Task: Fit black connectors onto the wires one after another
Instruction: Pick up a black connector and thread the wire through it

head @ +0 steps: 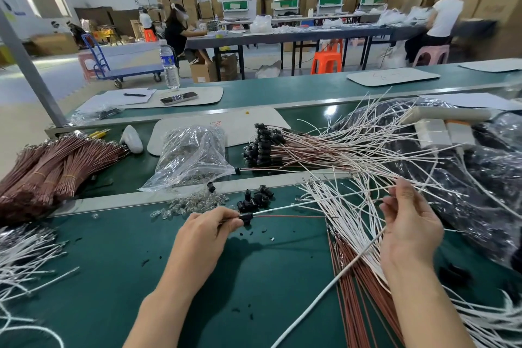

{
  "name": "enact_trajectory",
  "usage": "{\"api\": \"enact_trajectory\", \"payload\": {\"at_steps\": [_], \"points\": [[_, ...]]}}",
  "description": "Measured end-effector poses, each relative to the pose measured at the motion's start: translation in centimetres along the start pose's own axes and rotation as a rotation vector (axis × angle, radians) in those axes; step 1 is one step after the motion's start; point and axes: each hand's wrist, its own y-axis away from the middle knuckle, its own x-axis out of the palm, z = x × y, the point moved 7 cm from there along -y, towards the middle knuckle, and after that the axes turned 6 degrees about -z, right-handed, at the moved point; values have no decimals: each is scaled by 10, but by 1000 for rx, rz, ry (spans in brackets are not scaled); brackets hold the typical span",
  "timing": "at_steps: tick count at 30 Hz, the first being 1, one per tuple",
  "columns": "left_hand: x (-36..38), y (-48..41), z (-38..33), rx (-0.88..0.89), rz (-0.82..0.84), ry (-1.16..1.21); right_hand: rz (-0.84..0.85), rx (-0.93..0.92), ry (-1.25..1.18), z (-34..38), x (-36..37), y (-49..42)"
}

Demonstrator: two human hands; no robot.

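Left grip [209,232] pinches the light, rigid black connector [246,217] at six o'clock; right grip [409,232], at four o'clock, pinches its thin, floppy white wire [288,208], probably best held near the tip.

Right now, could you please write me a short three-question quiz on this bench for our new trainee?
1. True or false: the left hand pinches a black connector.
2. Where do the loose connectors lie? A) on the floor B) just beyond the left hand C) on a stool
3. What do the fingers of the right hand hold?

Key: 1 true; 2 B; 3 a white wire.
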Motion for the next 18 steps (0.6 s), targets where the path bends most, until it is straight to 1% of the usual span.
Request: {"api": "enact_trajectory", "payload": {"at_steps": [3,11,13,15,17,18], "points": [[-6,-1,5,-13,-3,-11,-52,33,-35,-1,-5,-2],[-9,-1,16,-78,-8,8,-50,189,-191,-7,-6,-4],[-9,-1,18,-92,-36,55,11,220,-229,-8,-1,-3],[-10,-1,18,-97,-76,141,86,247,-216,-14,5,-1],[-12,-1,15,-92,-126,223,150,221,-114,-19,14,8],[-13,-2,14,-96,-160,254,179,167,-28,-20,18,15]]}}
